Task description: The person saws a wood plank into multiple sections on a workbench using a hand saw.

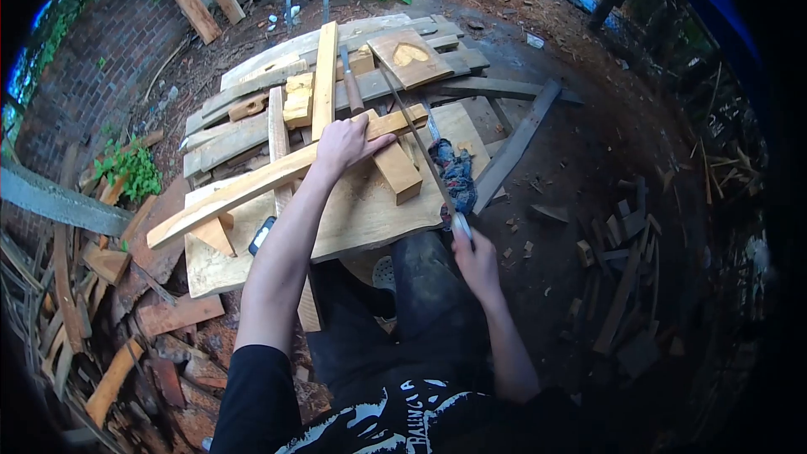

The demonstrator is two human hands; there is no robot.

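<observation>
My left hand (345, 147) presses down on a long squared wooden bar (244, 187), its fingers over the far side and the thumb stretched along the wood. The bar lies slantwise across wood blocks, one of them a thick block (397, 175) under its right part. My right hand (477, 262) is closed round the pale handle of a handsaw (434, 154). Its long narrow blade points away from me and crosses the bar close to the right end. Whether the teeth have cut in cannot be made out. A chisel (350, 84) with a wooden handle lies just beyond my left hand.
The bench is a thick board (336, 231) with planks behind it. On it are an upright-looking beam (324, 76), a panel with a carved heart (412, 59), a dark crumpled cloth (454, 175) and a small dark device (262, 235). Offcuts (626, 261) litter the ground.
</observation>
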